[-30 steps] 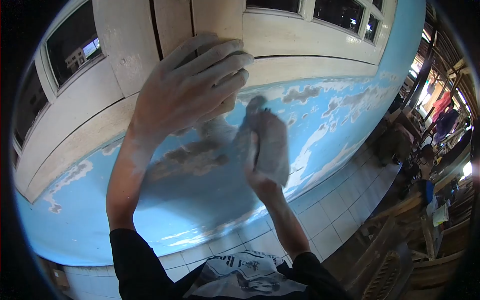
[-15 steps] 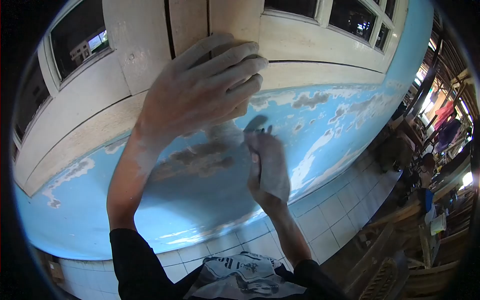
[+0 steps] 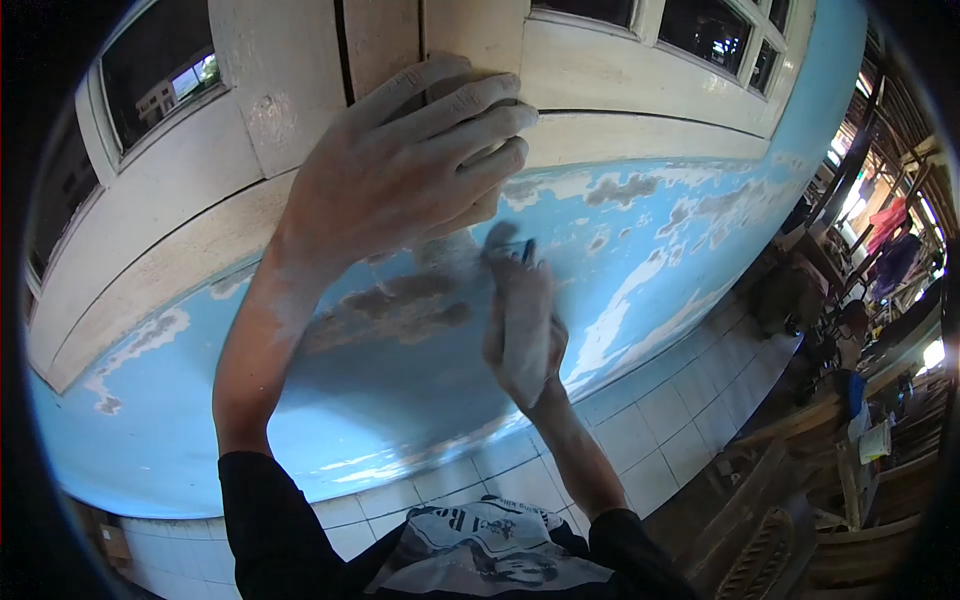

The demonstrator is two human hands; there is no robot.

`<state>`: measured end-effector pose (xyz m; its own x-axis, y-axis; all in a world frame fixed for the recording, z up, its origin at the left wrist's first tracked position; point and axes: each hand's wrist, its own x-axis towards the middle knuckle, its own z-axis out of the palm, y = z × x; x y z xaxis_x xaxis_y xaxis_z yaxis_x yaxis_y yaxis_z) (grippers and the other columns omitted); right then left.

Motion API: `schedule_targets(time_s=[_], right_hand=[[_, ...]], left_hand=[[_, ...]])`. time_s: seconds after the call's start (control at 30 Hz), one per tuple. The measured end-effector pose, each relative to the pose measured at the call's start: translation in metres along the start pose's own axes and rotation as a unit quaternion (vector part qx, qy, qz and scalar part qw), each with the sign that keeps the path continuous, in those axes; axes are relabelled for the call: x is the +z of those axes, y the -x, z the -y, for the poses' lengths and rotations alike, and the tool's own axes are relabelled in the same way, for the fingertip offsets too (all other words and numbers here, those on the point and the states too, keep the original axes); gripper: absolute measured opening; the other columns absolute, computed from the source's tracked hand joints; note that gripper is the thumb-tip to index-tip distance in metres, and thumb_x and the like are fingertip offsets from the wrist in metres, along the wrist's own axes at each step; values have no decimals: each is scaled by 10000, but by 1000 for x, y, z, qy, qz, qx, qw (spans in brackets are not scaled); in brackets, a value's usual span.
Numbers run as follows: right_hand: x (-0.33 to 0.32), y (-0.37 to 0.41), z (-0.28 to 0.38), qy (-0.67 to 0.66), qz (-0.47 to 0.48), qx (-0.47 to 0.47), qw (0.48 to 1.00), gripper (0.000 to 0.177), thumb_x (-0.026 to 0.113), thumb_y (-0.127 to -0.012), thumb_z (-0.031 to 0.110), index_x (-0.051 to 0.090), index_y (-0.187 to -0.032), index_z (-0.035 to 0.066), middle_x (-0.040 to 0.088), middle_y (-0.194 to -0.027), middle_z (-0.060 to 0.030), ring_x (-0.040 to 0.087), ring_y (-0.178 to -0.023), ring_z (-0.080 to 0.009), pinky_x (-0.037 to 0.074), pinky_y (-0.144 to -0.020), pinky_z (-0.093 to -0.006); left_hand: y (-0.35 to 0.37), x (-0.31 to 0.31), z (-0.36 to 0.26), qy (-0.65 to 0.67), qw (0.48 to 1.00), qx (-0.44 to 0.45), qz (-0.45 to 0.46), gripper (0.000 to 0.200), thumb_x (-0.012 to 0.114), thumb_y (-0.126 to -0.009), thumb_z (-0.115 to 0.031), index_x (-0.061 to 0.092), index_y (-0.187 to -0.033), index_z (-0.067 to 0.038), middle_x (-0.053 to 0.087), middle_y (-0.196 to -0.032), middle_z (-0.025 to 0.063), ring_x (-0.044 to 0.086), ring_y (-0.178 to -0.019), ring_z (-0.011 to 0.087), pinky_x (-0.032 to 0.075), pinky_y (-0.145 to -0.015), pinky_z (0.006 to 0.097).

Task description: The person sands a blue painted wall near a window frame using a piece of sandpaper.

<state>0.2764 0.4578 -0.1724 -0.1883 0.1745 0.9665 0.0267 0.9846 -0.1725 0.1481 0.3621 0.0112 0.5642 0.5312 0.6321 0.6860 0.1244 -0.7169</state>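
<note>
At center, the right hand [image 3: 540, 310] grips a seemingly flat piece [image 3: 526, 350], near-upright, top end blurred; the left hand [image 3: 400, 165] lies spread on shutters [image 3: 600, 75], upper center.

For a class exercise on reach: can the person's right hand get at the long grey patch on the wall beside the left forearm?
Probably yes: the right hand is close to the long grey patch, and nothing visible stands between them; the left forearm passes on the patch's far side.

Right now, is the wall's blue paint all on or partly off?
Partly off, it appears: white and grey patches interrupt the blue paint.
</note>
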Motion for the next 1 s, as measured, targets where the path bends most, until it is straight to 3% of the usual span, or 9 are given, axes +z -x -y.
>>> schedule_targets(time_s=[0.07,0.23,0.4,0.53,0.6,0.67,0.77,0.8,1.0], right_hand=[[8,20,-7,-149,16,170,974,317,447,-956,32,489,-1253,-71,573,-1172,-220,557,-1119,-345,441,-978,-416],[-6,4,8,25,15,-20,999,278,528,-916,0,531,-1187,-60,597,-1129,-240,616,-1057,-322,490,-929,-394],[-23,-14,3,-30,8,176,984,313,514,-903,-16,525,-1212,-65,565,-1235,-263,572,-1159,-372,471,-978,-410],[-12,4,0,25,23,-18,999,260,512,-928,-11,550,-1178,-71,620,-1078,-217,622,-935,-357,512,-830,-409],[-20,-11,-20,38,-43,34,998,232,551,-921,7,583,-1139,-68,642,-1040,-209,640,-866,-362,522,-811,-407],[-13,-3,-35,-14,-137,230,963,206,525,-930,4,588,-1110,-74,627,-1027,-199,618,-935,-361,508,-819,-407],[-15,-6,-11,32,-62,40,997,219,501,-929,-13,584,-1125,-62,635,-1023,-185,594,-1007,-362,475,-884,-410],[-5,24,-19,-46,-2,114,992,231,477,-931,-14,577,-1135,-58,619,-1057,-200,595,-992,-365,479,-880,-409],[-26,2,-45,-39,-136,196,970,235,465,-932,-41,552,-1149,-66,610,-1094,-200,597,-1016,-368,485,-886,-402]], left_hand=[[-1,-1,-1,1,1000,-4,2,297,667,-740,-282,673,-1008,-153,613,-1241,-54,521,-1217,139,365,-1126,366],[-1,-3,-3,31,999,-14,7,261,658,-766,-257,672,-1007,-156,615,-1240,-51,524,-1213,139,362,-1129,362],[0,0,-1,24,1000,-9,-3,256,649,-774,-255,670,-1000,-138,623,-1227,-41,523,-1217,152,377,-1117,367],[-1,-1,1,23,1000,5,-10,272,654,-750,-237,661,-993,-113,624,-1222,-29,523,-1219,160,394,-1098,377],[-5,-7,0,40,999,-1,5,263,655,-735,-194,647,-978,-94,614,-1227,-14,521,-1220,164,398,-1088,381],[-8,-9,0,39,999,-2,14,259,655,-729,-181,642,-971,-89,609,-1230,-12,521,-1220,166,401,-1084,381],[-8,-8,-1,31,999,1,23,252,654,-729,-163,636,-968,-87,604,-1232,-10,520,-1219,167,401,-1084,379],[-7,-7,-1,24,999,1,24,249,653,-734,-158,635,-973,-89,603,-1231,-10,520,-1219,166,398,-1088,377],[-3,-5,0,16,1000,11,21,241,664,-743,-156,620,-971,-92,600,-1230,-6,522,-1221,168,399,-1094,382]])
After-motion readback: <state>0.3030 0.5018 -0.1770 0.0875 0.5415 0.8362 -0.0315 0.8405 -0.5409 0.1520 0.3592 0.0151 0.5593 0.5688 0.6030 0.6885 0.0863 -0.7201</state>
